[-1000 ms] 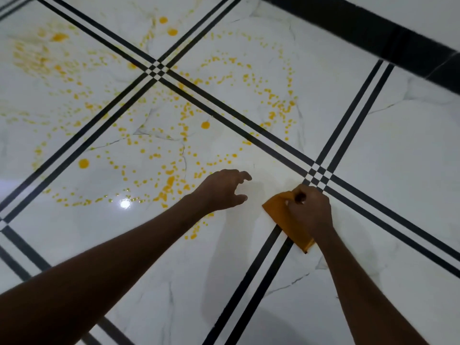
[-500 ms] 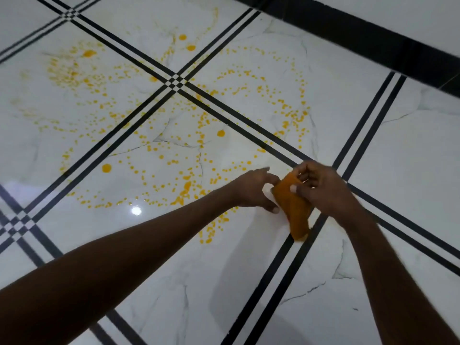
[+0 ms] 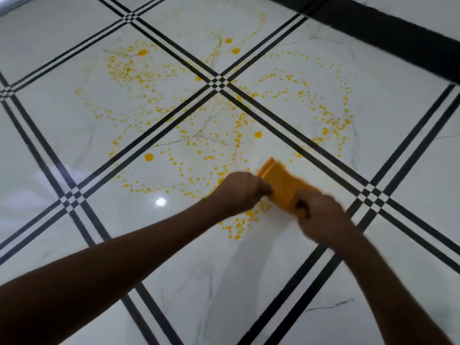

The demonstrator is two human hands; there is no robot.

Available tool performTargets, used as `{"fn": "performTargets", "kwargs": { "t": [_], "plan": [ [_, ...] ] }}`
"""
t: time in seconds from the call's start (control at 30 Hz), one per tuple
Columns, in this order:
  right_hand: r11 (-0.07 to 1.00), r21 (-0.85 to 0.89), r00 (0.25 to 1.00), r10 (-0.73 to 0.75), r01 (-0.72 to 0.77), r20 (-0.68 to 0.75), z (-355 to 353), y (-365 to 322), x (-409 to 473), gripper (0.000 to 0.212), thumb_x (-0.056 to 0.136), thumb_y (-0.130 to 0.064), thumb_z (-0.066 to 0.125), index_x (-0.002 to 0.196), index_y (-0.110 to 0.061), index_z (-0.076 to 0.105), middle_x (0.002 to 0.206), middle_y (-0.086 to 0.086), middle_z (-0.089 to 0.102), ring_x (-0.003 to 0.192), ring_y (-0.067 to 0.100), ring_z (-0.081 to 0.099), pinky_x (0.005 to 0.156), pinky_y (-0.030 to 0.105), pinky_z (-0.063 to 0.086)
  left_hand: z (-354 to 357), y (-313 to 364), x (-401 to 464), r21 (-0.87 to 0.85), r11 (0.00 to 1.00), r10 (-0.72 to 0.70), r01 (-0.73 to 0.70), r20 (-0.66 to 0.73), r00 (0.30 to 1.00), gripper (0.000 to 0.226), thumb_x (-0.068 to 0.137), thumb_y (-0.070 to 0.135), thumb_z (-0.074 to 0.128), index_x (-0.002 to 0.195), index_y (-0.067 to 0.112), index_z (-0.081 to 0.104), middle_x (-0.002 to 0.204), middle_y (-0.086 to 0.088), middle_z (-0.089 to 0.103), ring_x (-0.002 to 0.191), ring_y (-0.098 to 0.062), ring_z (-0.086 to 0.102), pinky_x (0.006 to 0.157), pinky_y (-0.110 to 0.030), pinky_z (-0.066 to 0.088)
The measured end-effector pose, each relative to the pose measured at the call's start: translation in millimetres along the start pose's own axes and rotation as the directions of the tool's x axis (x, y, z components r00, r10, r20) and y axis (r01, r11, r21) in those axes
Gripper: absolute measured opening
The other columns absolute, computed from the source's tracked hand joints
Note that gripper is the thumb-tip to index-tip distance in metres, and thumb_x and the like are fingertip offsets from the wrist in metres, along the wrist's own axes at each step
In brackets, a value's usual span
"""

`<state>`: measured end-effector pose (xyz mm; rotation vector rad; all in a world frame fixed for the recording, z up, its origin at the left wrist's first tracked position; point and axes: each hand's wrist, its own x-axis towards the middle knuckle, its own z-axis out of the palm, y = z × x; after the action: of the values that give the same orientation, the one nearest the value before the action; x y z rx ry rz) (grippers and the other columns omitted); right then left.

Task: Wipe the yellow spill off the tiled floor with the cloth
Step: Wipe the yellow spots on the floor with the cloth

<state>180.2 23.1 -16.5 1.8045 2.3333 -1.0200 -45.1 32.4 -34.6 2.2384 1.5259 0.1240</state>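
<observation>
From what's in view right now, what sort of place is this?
Probably an indoor room: glossy marble-look floor tiles with black border lines, and a dark strip at the top.

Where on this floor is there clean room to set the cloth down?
Clean tile lies nearer than the hands, between the forearms, and right of the double stripes. Beyond the cloth, spill droplets crowd the stripe crossing.

Both hands now grip the cloth, stretched between them.
</observation>
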Motion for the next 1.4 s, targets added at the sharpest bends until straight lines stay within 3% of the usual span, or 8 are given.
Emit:
{"fn": "performTargets", "kwargs": {
  "t": [0.1,0.37,0.6,0.7,0.83,1.1,1.27,1.4],
  "plan": [
    [0.999,-0.051,0.992,-0.004,0.01,0.124,59,5,-5,0.014,0.087,-0.011,0.061,0.099,-0.014,0.068,0.094,0.006,0.068,0.087,0.028,0.067,0.066,0.029,0.043,19,-11,-26,0.123,0.992,-0.039,0.005,0.271,0.962,0.033,0.091,0.018,0.052,0.117,0.021,0.073,0.113,-0.007,0.074,0.109,-0.032,0.066,0.092,-0.04,0.052],
    [0.837,-0.451,0.915,-0.39,0.309,-0.097,132,26,51,0.071,0.101,-0.052,0.037,0.163,-0.02,0.025,0.169,0.016,0.024,0.157,0.038,0.02,0.125,0.06,0.016,1,-96,-57,0.145,0.968,-0.204,0.203,-0.007,0.979,0.038,0.09,0.028,0.063,0.126,0.016,0.065,0.116,-0.008,0.069,0.108,-0.03,0.063,0.091,-0.04,0.049],
    [0.951,-0.178,0.882,0.15,-0.252,-0.448,178,-19,8,0.071,0.101,-0.047,0.03,0.165,-0.02,0.016,0.171,0.02,0.011,0.157,0.047,0.006,0.123,0.067,0.007,54,-126,-155,0.158,0.846,-0.47,0.51,-0.233,0.852,0.064,0.09,0.043,0.047,0.144,0.007,0.046,0.144,-0.017,0.049,0.133,-0.036,0.046,0.099,-0.048,0.044],
    [0.938,-0.274,0.93,-0.281,0.213,-0.236,227,-68,-30,0.075,0.096,-0.045,0.042,0.164,-0.023,0.02,0.172,0.015,0.01,0.158,0.045,0.003,0.123,0.069,0.01,76,-136,-190,0.054,0.833,-0.54,0.55,-0.133,0.831,0.085,0.091,0.041,0.059,0.158,0.006,0.02,0.165,-0.02,0.013,0.152,-0.037,0.016,0.114,-0.054,0.035],
    [0.679,-0.377,0.73,-0.683,0.63,-0.011,210,-73,54,0.07,0.097,-0.05,0.048,0.161,-0.03,0.03,0.171,0.007,0.023,0.159,0.036,0.009,0.126,0.064,0.008,67,-160,-218,0.133,0.848,-0.512,0.512,-0.041,0.858,0.108,0.083,0.075,0.043,0.161,0.014,0.0,0.169,-0.014,-0.008,0.156,-0.032,-0.003,0.121,-0.051,0.018],
    [0.979,-0.16,0.855,0.026,-0.126,-0.517,182,-60,51,0.066,0.101,-0.042,0.036,0.163,-0.023,0.026,0.171,0.016,0.018,0.156,0.046,0.013,0.122,0.069,0.009,64,-179,-246,0.184,0.788,-0.608,0.587,0.088,0.789,0.129,0.066,0.097,0.025,0.159,0.018,-0.015,0.165,-0.01,-0.026,0.154,-0.029,-0.018,0.124,-0.051,0.01],
    [0.779,-0.285,0.79,-0.604,0.559,-0.103,244,-114,-7,0.071,0.096,-0.043,0.049,0.162,-0.027,0.028,0.172,0.008,0.017,0.159,0.039,0.008,0.121,0.068,0.016,58,-173,-244,0.206,0.772,-0.625,0.601,0.076,0.777,0.128,0.064,0.095,0.026,0.159,0.02,-0.017,0.165,-0.01,-0.024,0.155,-0.028,-0.015,0.124,-0.048,0.01],
    [0.814,-0.368,0.803,-0.549,0.449,-0.234,184,-91,142,0.063,0.099,-0.047,0.04,0.155,-0.019,0.044,0.164,0.013,0.037,0.154,0.042,0.027,0.118,0.069,0.024,62,-173,-246,0.165,0.766,-0.635,0.621,0.045,0.771,0.128,0.063,0.095,0.03,0.16,0.022,-0.011,0.168,-0.01,-0.015,0.156,-0.028,-0.009,0.123,-0.046,0.014]
  ]
}}
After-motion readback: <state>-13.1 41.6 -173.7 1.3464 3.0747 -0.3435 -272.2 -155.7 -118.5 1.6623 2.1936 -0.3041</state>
